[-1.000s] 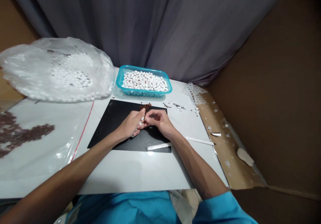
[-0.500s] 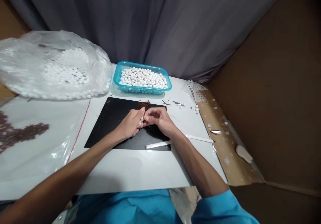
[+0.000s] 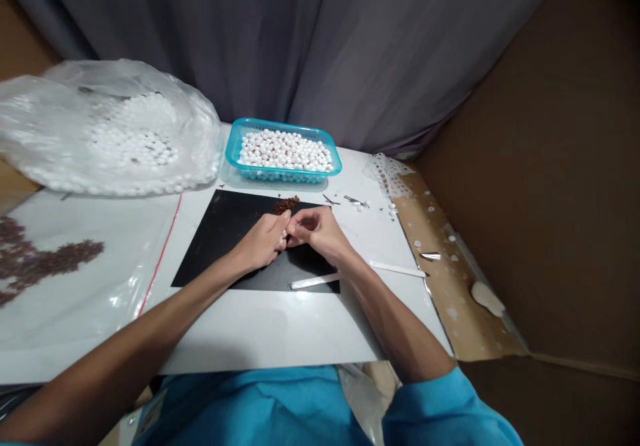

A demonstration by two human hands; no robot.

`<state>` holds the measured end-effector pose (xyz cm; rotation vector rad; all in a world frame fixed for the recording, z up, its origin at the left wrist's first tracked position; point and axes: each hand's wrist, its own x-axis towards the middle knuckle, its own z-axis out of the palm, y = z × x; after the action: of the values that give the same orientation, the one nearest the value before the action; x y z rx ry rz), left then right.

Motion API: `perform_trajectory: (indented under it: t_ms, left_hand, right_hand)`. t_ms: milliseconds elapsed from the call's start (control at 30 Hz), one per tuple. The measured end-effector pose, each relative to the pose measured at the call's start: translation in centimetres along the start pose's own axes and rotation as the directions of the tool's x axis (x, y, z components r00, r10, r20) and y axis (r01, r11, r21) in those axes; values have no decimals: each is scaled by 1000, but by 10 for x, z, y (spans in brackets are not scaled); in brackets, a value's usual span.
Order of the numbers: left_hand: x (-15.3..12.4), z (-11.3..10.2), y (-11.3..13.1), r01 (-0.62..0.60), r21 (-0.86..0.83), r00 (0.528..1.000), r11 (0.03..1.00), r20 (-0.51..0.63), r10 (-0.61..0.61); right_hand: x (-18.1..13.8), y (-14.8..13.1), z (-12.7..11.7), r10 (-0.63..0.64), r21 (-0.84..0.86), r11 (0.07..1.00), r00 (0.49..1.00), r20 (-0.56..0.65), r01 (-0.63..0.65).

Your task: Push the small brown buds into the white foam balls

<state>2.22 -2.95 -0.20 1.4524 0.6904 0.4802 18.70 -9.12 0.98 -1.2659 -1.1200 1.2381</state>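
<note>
Over the black mat [image 3: 200, 246], my two hands meet at the fingertips. My left hand [image 3: 261, 241] is closed around small white balls [image 3: 283, 237], which peek out beside its thumb and are mostly covered. Thumb and forefinger of my right hand [image 3: 320, 234] are pinched together against the left fingertips; whatever they hold is too small or hidden to make out. Just beyond the hands lies a small heap of reddish-brown pieces [image 3: 287, 205] on the mat. A flat white stick [image 3: 314, 281] rests on the mat's near edge, partly by my right wrist.
Behind the mat stands a blue basket [image 3: 235, 166] full of white balls. A big clear bag [image 3: 195, 119] of white balls fills the back left. Brown pieces [image 3: 60, 263] lie by a clear plastic bag. Tweezers-like metal bits [image 3: 356, 201] and another white stick [image 3: 397, 269] lie right.
The view has shifted slightly. Both hands stay together in nearly the same place, and fewer of the white balls show between the fingers now.
</note>
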Motion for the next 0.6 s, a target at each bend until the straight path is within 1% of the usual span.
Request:
perform_trajectory:
  t_ms: [67,167,300,367,467,600]
  left_hand:
    - [2,0,-2,14,-35,1000,999,0,-14]
    - [5,-1,-4,51,-133,999,990,-7,-52]
    - [10,-2,-4,52,-270,995,961,-71,-74]
    - [12,-3,-5,49,-303,992,952,-98,-82]
    - [15,-3,-8,52,-329,991,943,-103,-91]
    - [17,-3,-12,40,-361,991,932,-102,-82]
  right_hand:
    - [0,-1,-1,-6,-4,1000,1000,13,6]
    - [2,0,-3,-5,64,998,998,57,1]
    - [5,3,-4,13,147,989,998,67,-22]
    - [6,3,-4,13,173,985,997,82,-27]
    - [6,3,-3,10,190,981,994,105,-30]
    - [5,2,-2,10,162,986,995,97,-26]
